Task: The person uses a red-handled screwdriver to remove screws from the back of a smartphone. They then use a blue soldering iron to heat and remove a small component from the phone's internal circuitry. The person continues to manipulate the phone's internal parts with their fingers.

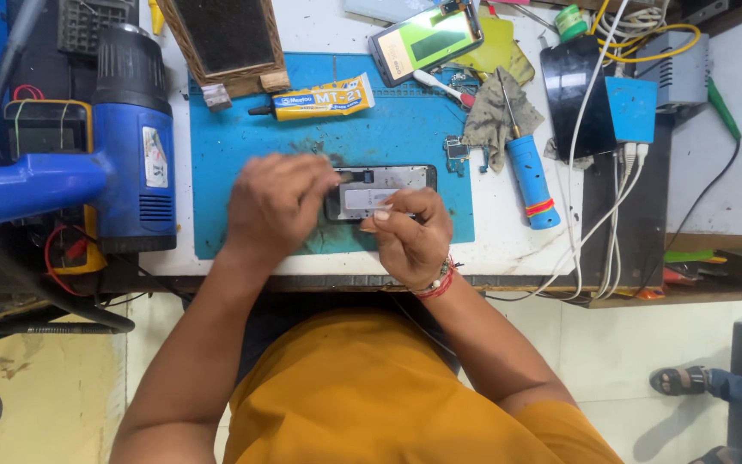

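An opened dark phone (388, 185) lies flat on the blue work mat (405, 129), its inner parts facing up. My left hand (278, 202) rests on the phone's left end, blurred by motion, with its fingertips pinched near the top left corner. My right hand (412, 232) presses on the phone's lower right part, fingers bent and holding something small and pale against the phone's inside. What the left fingers pinch is too blurred to tell.
A blue heat gun (135, 137) stands at the left. On the mat's far side lie a yellow glue tube (324, 99), a wooden-framed block (229, 43) and another phone (427, 39). A blue-handled screwdriver (530, 176), grey rag (491, 116), cables and a person's sandalled foot (680, 380) are right.
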